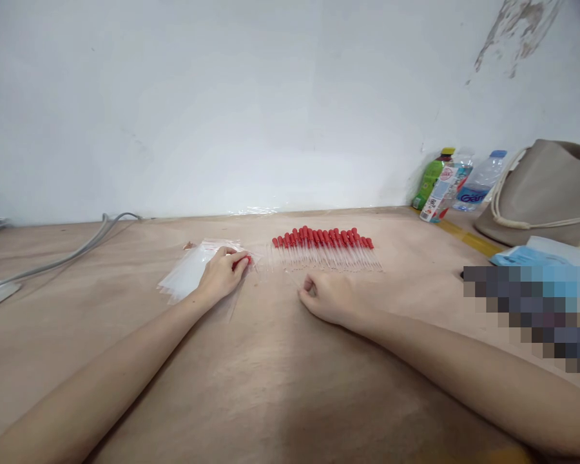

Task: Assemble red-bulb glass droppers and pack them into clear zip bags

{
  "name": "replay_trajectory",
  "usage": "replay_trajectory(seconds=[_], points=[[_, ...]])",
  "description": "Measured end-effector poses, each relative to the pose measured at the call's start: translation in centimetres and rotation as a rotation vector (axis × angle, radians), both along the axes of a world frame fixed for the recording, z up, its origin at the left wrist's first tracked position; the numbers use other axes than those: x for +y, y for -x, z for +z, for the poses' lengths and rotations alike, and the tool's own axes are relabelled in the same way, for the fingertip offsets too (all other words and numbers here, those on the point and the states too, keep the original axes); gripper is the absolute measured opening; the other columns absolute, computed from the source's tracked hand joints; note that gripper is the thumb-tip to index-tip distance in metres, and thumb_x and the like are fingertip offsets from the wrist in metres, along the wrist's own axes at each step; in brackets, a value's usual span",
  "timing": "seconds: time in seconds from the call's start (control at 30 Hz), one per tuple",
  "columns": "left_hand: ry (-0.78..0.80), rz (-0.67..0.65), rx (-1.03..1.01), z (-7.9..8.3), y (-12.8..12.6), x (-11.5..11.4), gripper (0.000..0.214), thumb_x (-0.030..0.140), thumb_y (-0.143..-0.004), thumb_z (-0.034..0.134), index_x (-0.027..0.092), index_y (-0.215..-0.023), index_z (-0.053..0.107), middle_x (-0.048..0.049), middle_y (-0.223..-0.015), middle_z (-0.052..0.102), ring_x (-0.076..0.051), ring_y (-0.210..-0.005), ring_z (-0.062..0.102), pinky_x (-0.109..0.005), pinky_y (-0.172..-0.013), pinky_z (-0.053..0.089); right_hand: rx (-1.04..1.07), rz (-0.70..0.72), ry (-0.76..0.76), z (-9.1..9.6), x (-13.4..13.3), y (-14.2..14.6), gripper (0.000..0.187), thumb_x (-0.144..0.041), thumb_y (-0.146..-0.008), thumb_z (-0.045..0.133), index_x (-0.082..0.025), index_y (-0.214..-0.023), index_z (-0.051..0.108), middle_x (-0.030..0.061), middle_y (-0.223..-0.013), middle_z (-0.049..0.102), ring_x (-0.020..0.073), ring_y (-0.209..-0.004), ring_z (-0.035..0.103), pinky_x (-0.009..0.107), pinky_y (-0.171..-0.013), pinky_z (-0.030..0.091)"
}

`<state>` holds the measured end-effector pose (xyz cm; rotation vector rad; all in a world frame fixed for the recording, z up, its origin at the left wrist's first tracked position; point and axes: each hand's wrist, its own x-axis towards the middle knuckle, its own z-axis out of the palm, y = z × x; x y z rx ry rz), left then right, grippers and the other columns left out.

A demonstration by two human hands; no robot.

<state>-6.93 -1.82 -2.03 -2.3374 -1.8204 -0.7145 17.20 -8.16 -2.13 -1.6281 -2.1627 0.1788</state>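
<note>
A row of glass droppers with red rubber bulbs [319,238] lies on the wooden table, bulbs toward the wall and clear tips toward me. To its left is a fanned stack of clear plastic bags [183,270]. My left hand [222,274] rests over the right side of these bags, its thumb and fingers closed on a red rubber bulb [248,260]. Just in front of the droppers, my right hand [331,298] is curled with thumb and forefinger pinched. A thin clear tube [292,278], faintly visible, points up and left from that pinch.
Grey cables [91,237] run along the left. At the back right stand a green bottle [431,183], a carton [439,193] and a clear bottle [478,187]. A grey-beige bag [541,193] and blue packaging [536,254] lie on the right, by a blurred-out patch.
</note>
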Motion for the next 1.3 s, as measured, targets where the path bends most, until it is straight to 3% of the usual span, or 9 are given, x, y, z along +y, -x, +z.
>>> replay_trajectory(seconds=[0.17, 0.3, 0.53, 0.77, 1.07, 1.2, 1.3], points=[[-0.073, 0.124, 0.093, 0.3, 0.4, -0.3, 0.032, 0.043, -0.083, 0.039, 0.033, -0.099, 0.064, -0.0017, -0.11, 0.056, -0.026, -0.097, 0.052, -0.036, -0.075, 0.043, 0.11, 0.096, -0.077, -0.8, -0.4, -2.9, 0.014, -0.027, -0.073, 0.052, -0.02, -0.083, 0.059, 0.0012, -0.078, 0.061, 0.013, -0.071, 0.053, 0.024, -0.06, 0.034], [-0.055, 0.161, 0.011, 0.5, 0.5, -0.3, 0.032, 0.041, -0.082, 0.039, 0.032, -0.098, 0.066, 0.0004, -0.108, 0.059, -0.023, -0.095, 0.055, -0.033, -0.071, 0.044, 0.207, 0.115, -0.055, -1.4, 0.3, -3.1, 0.023, -0.034, -0.073, 0.056, -0.018, -0.089, 0.06, 0.0024, -0.081, 0.061, 0.0128, -0.072, 0.053, 0.024, -0.064, 0.038], [-0.072, 0.16, -0.011, 0.7, 0.8, -0.5, 0.032, 0.041, -0.081, 0.04, 0.03, -0.093, 0.068, 0.0014, -0.101, 0.063, -0.021, -0.087, 0.058, -0.031, -0.066, 0.043, 0.27, 0.156, -0.034, -1.8, 0.9, -2.7, 0.012, -0.027, -0.076, 0.053, -0.017, -0.077, 0.061, 0.003, -0.078, 0.06, 0.0121, -0.071, 0.053, 0.024, -0.063, 0.038], [-0.033, 0.149, -0.134, 0.8, 1.5, -0.1, 0.03, 0.038, -0.079, 0.043, 0.028, -0.092, 0.068, 0.0015, -0.104, 0.063, -0.022, -0.091, 0.058, -0.032, -0.076, 0.044, 0.247, 0.176, -0.08, -1.9, 0.7, -2.9, 0.01, -0.02, -0.077, 0.05, -0.016, -0.072, 0.058, 0.0028, -0.076, 0.057, 0.0119, -0.07, 0.05, 0.024, -0.064, 0.038], [-0.184, 0.109, -0.212, 1.3, 1.9, 0.2, 0.026, 0.031, -0.078, 0.048, 0.018, -0.093, 0.066, -0.0056, -0.088, 0.064, -0.019, -0.079, 0.058, -0.032, -0.077, 0.044, 0.313, 0.155, -0.122, -2.0, 0.8, -3.0, 0.006, -0.018, -0.079, 0.045, -0.017, -0.079, 0.052, 0.0031, -0.077, 0.057, 0.0137, -0.073, 0.05, 0.026, -0.065, 0.039], [-0.327, -0.057, -0.259, 1.8, 0.5, -0.6, 0.029, 0.031, -0.078, 0.053, 0.016, -0.101, 0.062, -0.0055, -0.088, 0.064, -0.018, -0.08, 0.058, -0.03, -0.076, 0.045, 0.38, 0.156, -0.14, -2.0, 0.8, -3.0, 0.007, -0.019, -0.081, 0.044, -0.017, -0.082, 0.051, 0.0045, -0.08, 0.058, 0.0151, -0.076, 0.053, 0.028, -0.067, 0.041], [-0.258, -0.296, -0.259, 1.4, -1.7, -2.2, 0.026, 0.031, -0.08, 0.053, 0.016, -0.1, 0.062, -0.0053, -0.087, 0.065, -0.017, -0.08, 0.058, -0.029, -0.072, 0.046, 0.44, 0.211, -0.163, -2.2, 0.9, -3.1, 0.014, -0.02, -0.082, 0.045, -0.018, -0.093, 0.053, 0.006, -0.085, 0.06, 0.0157, -0.078, 0.055, 0.029, -0.068, 0.043]])
